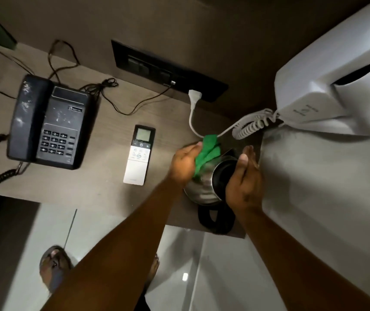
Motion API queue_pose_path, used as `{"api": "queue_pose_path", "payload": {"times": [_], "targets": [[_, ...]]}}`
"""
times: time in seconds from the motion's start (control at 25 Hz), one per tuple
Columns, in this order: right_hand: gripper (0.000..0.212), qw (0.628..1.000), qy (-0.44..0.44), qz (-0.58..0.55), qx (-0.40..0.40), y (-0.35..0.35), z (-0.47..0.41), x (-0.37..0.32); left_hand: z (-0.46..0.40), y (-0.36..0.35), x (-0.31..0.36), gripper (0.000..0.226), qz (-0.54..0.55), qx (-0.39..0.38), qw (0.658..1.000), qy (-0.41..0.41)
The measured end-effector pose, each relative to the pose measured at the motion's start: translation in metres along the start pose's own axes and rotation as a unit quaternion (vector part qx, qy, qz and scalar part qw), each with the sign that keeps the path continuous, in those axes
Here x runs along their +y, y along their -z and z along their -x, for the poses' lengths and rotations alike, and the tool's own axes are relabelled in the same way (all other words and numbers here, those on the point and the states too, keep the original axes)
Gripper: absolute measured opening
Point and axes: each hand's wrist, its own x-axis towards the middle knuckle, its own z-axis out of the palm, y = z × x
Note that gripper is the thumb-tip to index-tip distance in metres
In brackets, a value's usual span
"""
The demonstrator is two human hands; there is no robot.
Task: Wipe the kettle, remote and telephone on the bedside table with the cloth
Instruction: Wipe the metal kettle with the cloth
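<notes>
Two bare forearms reach up from the bottom edge of the head view toward the right end of the bedside table. At about three o'clock from the frame's centre, the left hand has its fingers curled closed around a green cloth, pressing it against the steel side of the kettle. Part of the cloth sticks out loose past the fingertips toward twelve o'clock. At the kettle's three o'clock side the right hand rests against the black lid area with its fingers nearly straight and close together, thumb up; whether it actually grips the kettle cannot be told. At six o'clock from the kettle, close beside it, lies a black ring-shaped base, near the table's front edge. A white plug and cord run from the dark wall socket panel down toward the cloth. To the kettle's nine o'clock the remote lies flat, screen end toward the wall. Further toward nine o'clock sits the black telephone, handset on its cradle, its surface marked with pale smudges. At two o'clock a white wall-mounted unit with a coiled cord hangs above the table's right end.
</notes>
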Motion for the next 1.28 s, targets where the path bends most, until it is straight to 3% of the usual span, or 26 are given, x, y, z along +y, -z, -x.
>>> {"api": "queue_pose_path", "payload": {"times": [0.08, 0.16, 0.24, 0.4, 0.48, 0.6, 0.68, 0.8, 0.88, 1.0, 1.08, 1.2, 1.28], "targets": [[0.054, 1.0, -0.007, -0.006, -0.004, 0.0, 0.0, 0.001, 0.034, 0.003, -0.014, 0.029, -0.041, -0.021, 0.995, -0.094], [0.053, 1.0, -0.01, -0.014, -0.001, -0.001, 0.0, 0.001, 0.068, 0.012, -0.043, 0.036, -0.04, 0.014, 0.99, -0.137], [0.052, 1.0, -0.011, -0.018, 0.007, -0.003, 0.001, 0.002, 0.062, 0.014, -0.049, 0.034, -0.023, 0.054, 0.991, -0.116], [0.054, 0.999, -0.017, -0.03, 0.011, -0.003, -0.001, 0.006, -0.01, 0.008, -0.002, 0.033, -0.023, -0.017, 0.999, -0.025], [0.052, 0.999, -0.013, -0.035, 0.019, -0.003, -0.001, 0.006, 0.002, 0.004, -0.003, 0.034, -0.032, -0.054, 0.995, -0.081], [0.052, 0.999, -0.009, -0.03, 0.02, -0.002, 0.001, 0.004, 0.075, 0.005, -0.058, 0.039, -0.104, -0.012, 0.972, -0.209], [0.055, 0.999, -0.008, -0.029, 0.02, -0.002, 0.0, 0.004, 0.09, 0.012, -0.083, 0.036, -0.032, 0.065, 0.98, -0.186], [0.057, 0.999, -0.017, -0.035, 0.015, -0.003, 0.0, 0.003, 0.031, 0.021, -0.058, 0.032, 0.038, 0.13, 0.99, -0.049], [0.056, 0.999, -0.013, -0.043, 0.018, -0.002, 0.001, 0.004, 0.0, 0.017, -0.027, 0.034, 0.018, 0.081, 0.996, -0.009], [0.054, 0.999, -0.01, -0.044, 0.023, -0.002, 0.0, 0.004, 0.02, 0.0, -0.02, 0.035, 0.009, -0.042, 0.993, -0.107], [0.053, 0.999, -0.007, -0.045, 0.023, -0.002, 0.002, 0.002, 0.06, 0.003, -0.044, 0.039, -0.04, -0.017, 0.986, -0.162], [0.051, 0.999, -0.007, -0.045, 0.03, -0.002, 0.001, 0.004, 0.084, 0.015, -0.072, 0.05, -0.087, 0.057, 0.987, -0.123], [0.05, 0.999, -0.006, -0.045, 0.026, -0.001, 0.001, 0.006, 0.061, 0.024, -0.06, 0.056, -0.12, 0.046, 0.986, -0.102]]}}
